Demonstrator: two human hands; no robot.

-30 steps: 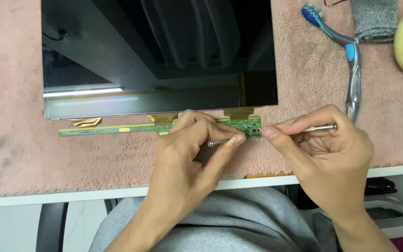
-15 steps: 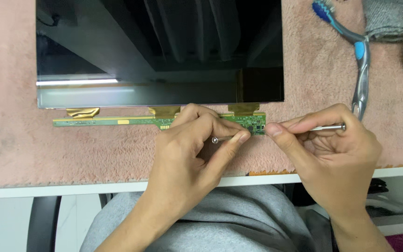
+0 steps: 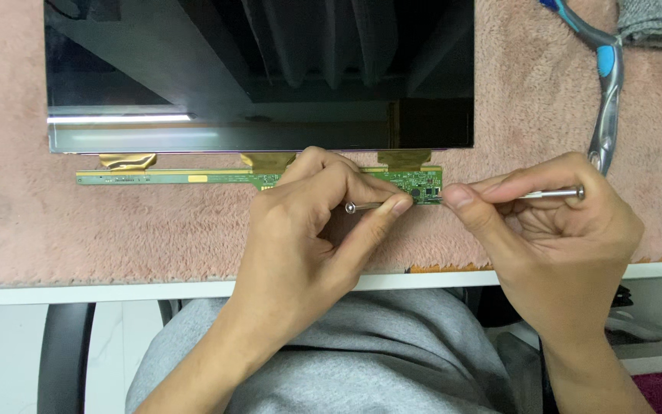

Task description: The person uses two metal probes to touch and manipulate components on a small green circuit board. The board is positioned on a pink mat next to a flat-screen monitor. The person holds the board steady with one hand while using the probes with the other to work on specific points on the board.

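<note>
The left hand (image 3: 312,230) is curled nearly closed, thumb and forefinger pinching a thin silver metal tool (image 3: 369,205) that lies level, its rounded end pointing toward nine o'clock. The fingertips rest on the right-hand part of a long, narrow green circuit board (image 3: 193,177).

The right hand (image 3: 553,238), at three o'clock from the left, is also curled, gripping a slim silver screwdriver (image 3: 549,195) between thumb and forefinger. The shaft lies level, its tip touching the board's right end just beside the left thumb, and its butt sticks out past the knuckles toward three o'clock.

The circuit board runs left to right along the bottom edge of a dark, glossy display panel (image 3: 258,73), which lies flat at twelve o'clock from the hands. Three gold-coloured flex strips (image 3: 127,160) join board to panel. A small yellow rectangular label (image 3: 198,179) sits on the board's left half.

Everything rests on a pink fuzzy mat (image 3: 116,238) covering a white table edge (image 3: 101,292).

At two o'clock, well apart, lies a grey and blue toothbrush (image 3: 605,92), with a grey knitted cloth (image 3: 653,21) beyond it. At six o'clock, the person's grey clothing (image 3: 362,360) fills the lap.
</note>
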